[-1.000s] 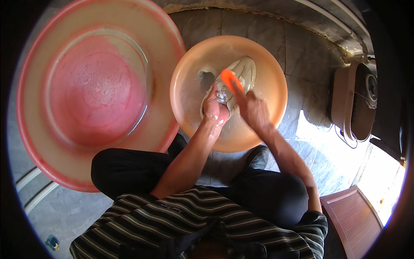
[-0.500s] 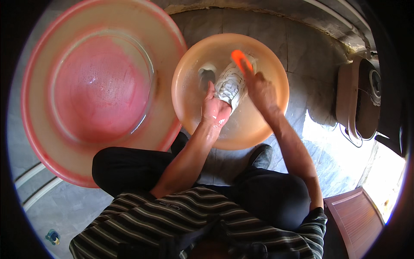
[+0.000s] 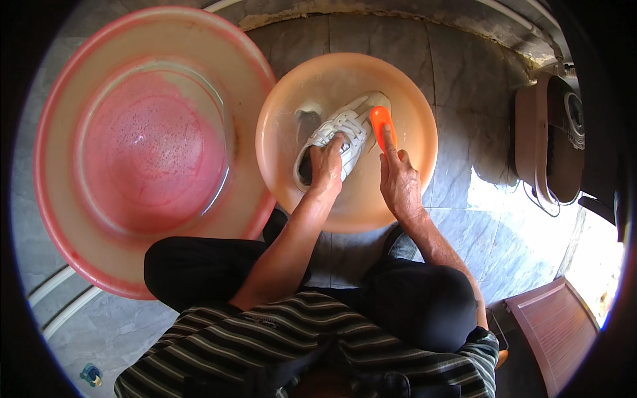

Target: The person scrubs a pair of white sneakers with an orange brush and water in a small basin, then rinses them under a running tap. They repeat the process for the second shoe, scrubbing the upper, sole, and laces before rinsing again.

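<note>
Light from right, glare on floor tiles (image 3: 490, 194), black corners

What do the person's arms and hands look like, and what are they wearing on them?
The left hand and right hand are both bare, with no gloves. The forearms are bare too, and I see no watch on either one. Higher up are dark sleeves with thin, pale stripes.

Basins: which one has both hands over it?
The smaller orange basin, at right: the left hand and right hand are over it. The larger pink-rimmed basin lies left, away from both hands.
</note>
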`<state>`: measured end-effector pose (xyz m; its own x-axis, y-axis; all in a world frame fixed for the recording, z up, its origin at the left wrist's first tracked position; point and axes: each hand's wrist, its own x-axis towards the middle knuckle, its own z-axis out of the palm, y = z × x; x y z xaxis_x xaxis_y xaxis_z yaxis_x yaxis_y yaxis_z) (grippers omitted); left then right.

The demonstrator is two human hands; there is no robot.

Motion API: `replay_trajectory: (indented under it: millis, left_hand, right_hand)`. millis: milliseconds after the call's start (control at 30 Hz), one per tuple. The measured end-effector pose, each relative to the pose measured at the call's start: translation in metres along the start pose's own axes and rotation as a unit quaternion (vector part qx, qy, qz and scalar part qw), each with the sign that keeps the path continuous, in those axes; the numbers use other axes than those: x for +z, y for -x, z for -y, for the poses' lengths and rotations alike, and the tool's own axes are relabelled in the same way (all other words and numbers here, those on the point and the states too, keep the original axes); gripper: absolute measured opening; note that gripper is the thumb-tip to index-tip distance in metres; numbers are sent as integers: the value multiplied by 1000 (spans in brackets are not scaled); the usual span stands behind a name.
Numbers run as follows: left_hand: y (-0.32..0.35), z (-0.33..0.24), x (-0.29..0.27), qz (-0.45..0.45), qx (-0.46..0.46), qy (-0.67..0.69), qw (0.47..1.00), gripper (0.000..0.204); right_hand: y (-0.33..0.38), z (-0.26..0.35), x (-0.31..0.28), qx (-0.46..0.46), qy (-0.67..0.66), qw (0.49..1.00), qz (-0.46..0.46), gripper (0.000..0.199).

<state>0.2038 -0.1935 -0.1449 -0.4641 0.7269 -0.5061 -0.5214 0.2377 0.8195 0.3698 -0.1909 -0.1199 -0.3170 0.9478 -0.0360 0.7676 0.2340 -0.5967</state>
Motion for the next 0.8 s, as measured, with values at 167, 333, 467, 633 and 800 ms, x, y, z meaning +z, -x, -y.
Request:
replay_trajectory:
  millis: [167, 333, 467, 633, 800]
  left_hand:
    - [-8, 8, -10, -2, -51, 54, 997, 31]
    - [-2, 4, -10, 5, 3, 33, 999, 36]
    - [-8, 3, -9, -29, -40, 81, 996, 35]
    - [3, 8, -1, -44, -49, 95, 993, 37]
    - [-5, 2, -5, -30, -62, 149, 986, 33]
  right_hand:
    - [-56, 2, 5, -14, 55, 998, -5, 62]
    - [-60, 12, 11, 7, 10, 1000, -27, 62]
    - [-4, 6, 20, -15, -24, 1000, 5, 69]
    - [-58, 5, 24, -1, 27, 999, -25, 67]
    - [-36, 9, 24, -48, -24, 998, -31, 65]
